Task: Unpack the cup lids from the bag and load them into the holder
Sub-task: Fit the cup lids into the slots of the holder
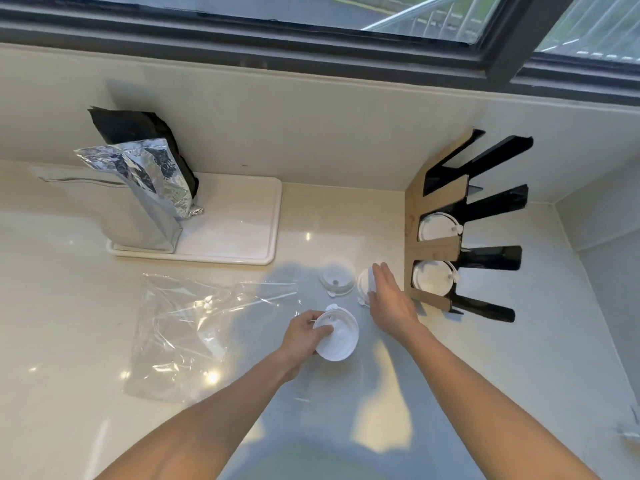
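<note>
My right hand (389, 301) is reaching over a white lid (364, 284) that is tipped up on its edge, my fingers laid flat along its far side and my palm hiding most of it; I am judging that I am closing on it, but I cannot tell whether the fingers are gripping yet. My left hand (306, 336) is pinching a second lid (337, 336) by its near-left rim, thumb on top, holding it face up just above the counter (86, 306). A third lid (336, 277) is lying flat just to the left of my right hand, apart from both hands.

The holder (436, 252) is standing just to the right of my right hand, its cardboard front facing me and its black rails running away to the right. So the slots are opening toward my right hand, which is the nearer one by far. Two slots are already showing lids; the top slot is looking empty.

I am thinking the tipped lid needs to travel right and upward, edge first, into a slot, and the cardboard edge beside my knuckles is the thing to clear. The empty clear bag (194, 327) is lying flat to the left, well out of the way, with a tray (242, 220) and foil pouches (145, 181) beyond it.
</note>
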